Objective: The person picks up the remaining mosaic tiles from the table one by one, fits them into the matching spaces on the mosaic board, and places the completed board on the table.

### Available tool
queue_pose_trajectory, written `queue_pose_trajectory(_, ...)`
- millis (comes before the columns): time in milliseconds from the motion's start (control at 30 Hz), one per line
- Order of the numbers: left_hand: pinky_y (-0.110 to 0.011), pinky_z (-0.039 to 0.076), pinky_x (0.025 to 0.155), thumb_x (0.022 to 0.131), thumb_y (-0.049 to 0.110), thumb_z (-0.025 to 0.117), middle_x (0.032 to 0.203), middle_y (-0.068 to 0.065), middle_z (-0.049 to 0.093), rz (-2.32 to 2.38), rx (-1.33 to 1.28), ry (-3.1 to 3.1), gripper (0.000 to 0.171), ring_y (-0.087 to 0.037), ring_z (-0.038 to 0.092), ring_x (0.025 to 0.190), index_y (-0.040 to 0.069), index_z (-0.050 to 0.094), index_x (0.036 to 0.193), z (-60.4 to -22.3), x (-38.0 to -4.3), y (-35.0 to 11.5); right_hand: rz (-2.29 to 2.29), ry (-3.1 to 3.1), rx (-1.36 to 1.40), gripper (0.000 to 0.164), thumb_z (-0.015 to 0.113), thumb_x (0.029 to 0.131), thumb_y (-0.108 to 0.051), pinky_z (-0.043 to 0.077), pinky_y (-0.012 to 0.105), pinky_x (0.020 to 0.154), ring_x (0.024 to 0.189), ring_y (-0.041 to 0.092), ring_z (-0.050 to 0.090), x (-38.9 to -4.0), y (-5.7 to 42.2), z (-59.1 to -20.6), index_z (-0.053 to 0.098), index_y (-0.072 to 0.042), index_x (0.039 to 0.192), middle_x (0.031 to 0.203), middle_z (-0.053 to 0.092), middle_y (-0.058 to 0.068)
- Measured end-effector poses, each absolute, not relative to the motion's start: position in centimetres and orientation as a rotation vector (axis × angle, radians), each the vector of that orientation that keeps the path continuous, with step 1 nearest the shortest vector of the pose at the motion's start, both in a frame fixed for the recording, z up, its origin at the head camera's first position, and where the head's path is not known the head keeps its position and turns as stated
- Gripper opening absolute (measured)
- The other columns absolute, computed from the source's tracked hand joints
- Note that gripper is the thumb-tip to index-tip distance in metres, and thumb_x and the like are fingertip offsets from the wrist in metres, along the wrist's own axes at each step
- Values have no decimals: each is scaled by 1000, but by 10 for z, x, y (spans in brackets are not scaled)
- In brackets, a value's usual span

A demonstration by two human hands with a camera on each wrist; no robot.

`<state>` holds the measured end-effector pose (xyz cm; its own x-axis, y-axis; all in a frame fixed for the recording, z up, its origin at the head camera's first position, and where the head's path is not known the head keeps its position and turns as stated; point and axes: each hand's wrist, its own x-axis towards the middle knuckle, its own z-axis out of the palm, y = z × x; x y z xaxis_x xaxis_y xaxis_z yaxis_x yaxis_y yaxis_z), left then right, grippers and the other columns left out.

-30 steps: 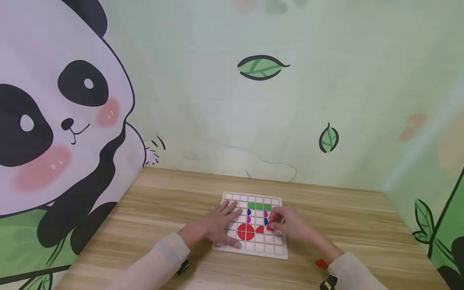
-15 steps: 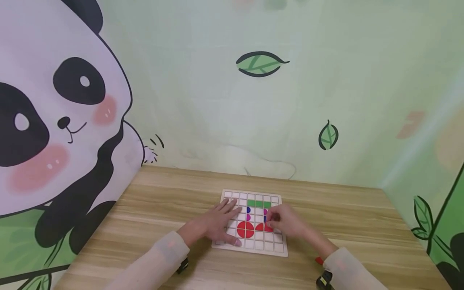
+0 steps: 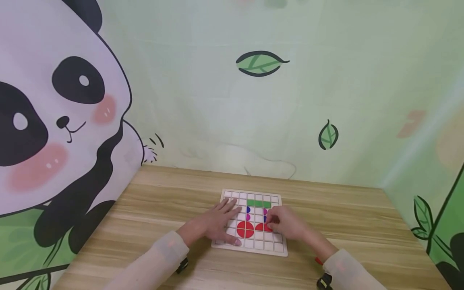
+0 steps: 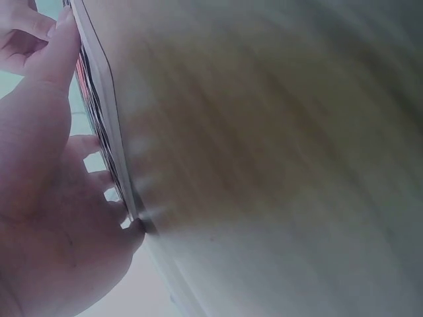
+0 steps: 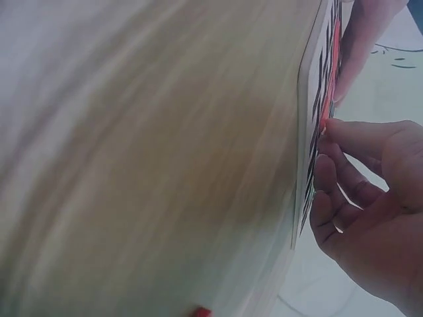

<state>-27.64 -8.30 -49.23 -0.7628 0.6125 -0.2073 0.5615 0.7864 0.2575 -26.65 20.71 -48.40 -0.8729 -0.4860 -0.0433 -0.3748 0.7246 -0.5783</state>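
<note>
A square white grid board [image 3: 268, 252] lies on the wooden table. My left hand [image 3: 219, 223] rests spread on its left side, fingers straight; in the left wrist view its thumb [image 4: 56, 56] lies along the board's near edge. On the grid are a red circle of quarter tiles [image 3: 245, 229], a green row [image 3: 258, 203], and small blue and magenta half-round pieces [image 3: 248, 217]. My right hand [image 3: 288, 221] pinches a red quarter-circle tile [image 3: 268, 228] between thumb and forefinger, right at the grid beside another red quarter [image 3: 259, 228]. Its fingertips partly cover that tile and the pieces behind.
A loose red piece [image 3: 318, 261] lies on the table [image 3: 348, 225] by the right wrist, partly hidden by the sleeve. Behind the table stands a pale green wall [image 3: 203, 100] with a painted panda [image 3: 90, 133] and leaves.
My right hand has brought the red tile slightly left and down against the grid, lining it up beside the other red quarter. The left hand stays in place. The head view shifts slightly.
</note>
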Motion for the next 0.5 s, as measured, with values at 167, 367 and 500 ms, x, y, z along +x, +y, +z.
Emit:
queue_pose_trajectory(167, -56, 16, 130, 84, 80, 69, 179, -8, 3, 263, 907, 2698, 115, -37, -1, 164, 23, 20, 171, -494, -277, -84, -913, 2738, -677, 9, 79, 96, -8, 53, 27, 72, 84, 15, 58, -266, 211, -484, 72, -14, 96, 90, 64, -6)
queue_pose_trajectory(367, -56, 16, 130, 85, 80, 68, 179, -8, 2, 258, 934, 2700, 115, -37, -1, 163, 22, 20, 172, -496, -277, -84, -968, 2767, -721, 6, 76, 98, -8, 50, 26, 68, 82, 16, 56, -267, 240, -473, 72, -8, 102, 89, 62, -3)
queue_pose_trajectory(500, -56, 16, 130, 84, 80, 68, 179, -9, 3, 256, 931, 2702, 116, -38, 0, 163, 22, 20, 172, -496, -277, -84, -971, 2777, -763, 5, 74, 98, -7, 51, 26, 69, 83, 16, 57, -267, 263, -468, 73, -5, 103, 90, 64, -3)
